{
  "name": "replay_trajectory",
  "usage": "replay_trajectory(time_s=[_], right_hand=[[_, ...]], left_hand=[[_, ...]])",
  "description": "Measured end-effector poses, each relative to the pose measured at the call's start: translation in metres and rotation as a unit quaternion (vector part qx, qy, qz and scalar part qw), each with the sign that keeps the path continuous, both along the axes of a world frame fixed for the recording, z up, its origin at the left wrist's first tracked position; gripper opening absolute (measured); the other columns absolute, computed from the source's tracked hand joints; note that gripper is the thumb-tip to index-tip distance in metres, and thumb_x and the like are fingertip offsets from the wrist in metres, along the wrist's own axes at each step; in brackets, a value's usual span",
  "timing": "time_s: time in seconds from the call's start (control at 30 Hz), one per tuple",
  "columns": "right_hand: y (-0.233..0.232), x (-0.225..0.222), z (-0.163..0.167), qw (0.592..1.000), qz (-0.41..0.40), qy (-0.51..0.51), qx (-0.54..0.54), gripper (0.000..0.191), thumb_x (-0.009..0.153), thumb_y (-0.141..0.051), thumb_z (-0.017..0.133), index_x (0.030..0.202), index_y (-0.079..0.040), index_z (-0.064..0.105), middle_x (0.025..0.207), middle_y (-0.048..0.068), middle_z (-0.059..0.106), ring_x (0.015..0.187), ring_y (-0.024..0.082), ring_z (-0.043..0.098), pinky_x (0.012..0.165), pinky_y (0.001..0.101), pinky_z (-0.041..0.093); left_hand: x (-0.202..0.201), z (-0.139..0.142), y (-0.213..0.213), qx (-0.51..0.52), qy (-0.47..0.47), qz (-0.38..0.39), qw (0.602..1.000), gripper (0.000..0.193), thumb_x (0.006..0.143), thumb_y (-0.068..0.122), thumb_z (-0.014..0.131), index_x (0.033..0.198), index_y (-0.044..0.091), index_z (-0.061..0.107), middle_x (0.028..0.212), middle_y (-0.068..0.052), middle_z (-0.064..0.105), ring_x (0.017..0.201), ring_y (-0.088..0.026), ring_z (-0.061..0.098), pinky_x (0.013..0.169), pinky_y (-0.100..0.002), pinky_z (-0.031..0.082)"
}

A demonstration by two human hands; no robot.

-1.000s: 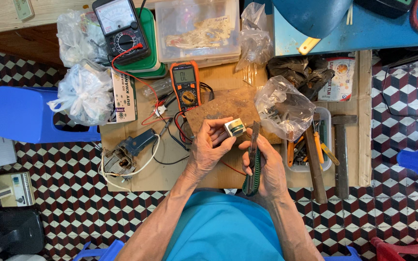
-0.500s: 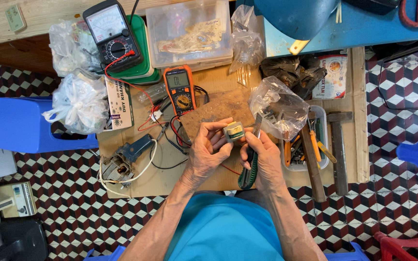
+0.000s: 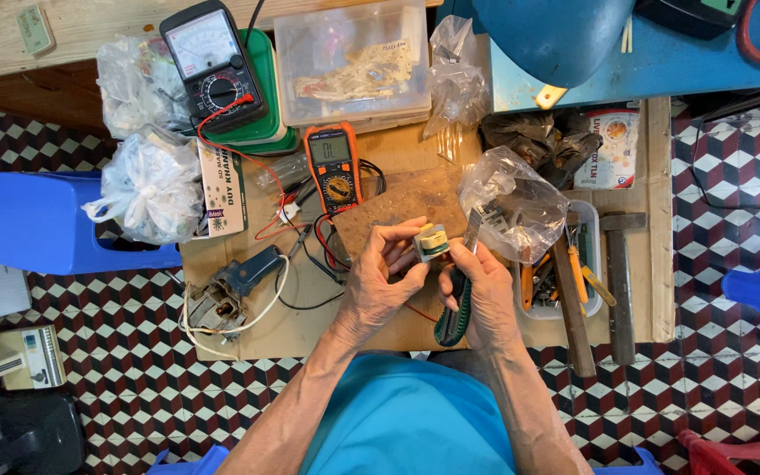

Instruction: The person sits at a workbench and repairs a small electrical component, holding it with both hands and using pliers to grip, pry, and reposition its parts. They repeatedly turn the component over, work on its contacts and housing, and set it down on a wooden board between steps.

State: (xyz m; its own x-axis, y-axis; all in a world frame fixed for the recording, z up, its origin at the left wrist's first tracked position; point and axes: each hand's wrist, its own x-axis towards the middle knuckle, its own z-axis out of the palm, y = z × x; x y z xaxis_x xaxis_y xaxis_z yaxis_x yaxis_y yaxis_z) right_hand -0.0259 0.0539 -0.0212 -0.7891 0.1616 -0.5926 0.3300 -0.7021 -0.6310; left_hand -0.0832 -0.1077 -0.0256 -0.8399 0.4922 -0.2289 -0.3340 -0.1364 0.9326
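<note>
A small blocky part (image 3: 433, 241), cream on top with a grey-green body, is sitting between both hands just above the middle of the wooden bench (image 3: 635, 299). The left hand (image 3: 380, 281) is pinching it from the 9 o'clock side, fingertips curled closed around its edge. The right hand (image 3: 484, 295) is touching it from the 3 o'clock side while gripping a pair of pliers (image 3: 455, 295) with dark green handles; its fingers are wrapped shut round those handles. The pliers' long axis is running from 6 to 12 o'clock, metal nose up toward the part and handles trailing toward the blue shirt (image 3: 411, 422). The part is too small to tell its own long axis.

At 12 o'clock from the part, a brown board (image 3: 398, 207) is lying under the hands, and beyond it at 11 o'clock an orange digital multimeter (image 3: 333, 167) is resting with red and black leads looping down. At 2 o'clock a crumpled clear plastic bag (image 3: 512, 202) is crowding close beside the right hand. At 3 o'clock a tray of tools (image 3: 584, 277) and a hammer (image 3: 619, 273) are lying. At 8 o'clock a blue plug with white cable (image 3: 252, 273) is lying.
</note>
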Motion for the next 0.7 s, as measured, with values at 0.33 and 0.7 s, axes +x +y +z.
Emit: replay_trajectory(time_s=[0.33, 0.7], right_hand=[[-0.004, -0.002, 0.000, 1.000, -0.003, -0.005, -0.002, 0.027, 0.100, -0.025, 0.064, 0.113, -0.002, 0.063, 0.070, 0.004, 0.059, 0.055, 0.008, 0.053, 0.045, 0.0219, 0.040], [-0.007, -0.007, -0.003, 1.000, 0.004, -0.003, 0.014, 0.025, 0.101, -0.022, 0.063, 0.115, -0.002, 0.065, 0.067, 0.005, 0.059, 0.051, 0.009, 0.050, 0.046, 0.0227, 0.040]], left_hand=[[-0.002, -0.007, -0.001, 0.058, -0.034, 0.013, 0.998, 0.043, 0.095, -0.004, 0.066, 0.133, 0.002, 0.045, 0.155, -0.020, 0.047, 0.143, -0.025, 0.050, 0.123, -0.040, 0.042], [-0.012, -0.018, -0.013, 0.030, -0.069, 0.010, 0.997, 0.028, 0.104, 0.011, 0.060, 0.129, -0.002, 0.058, 0.154, -0.021, 0.054, 0.127, -0.019, 0.057, 0.105, -0.031, 0.048]])
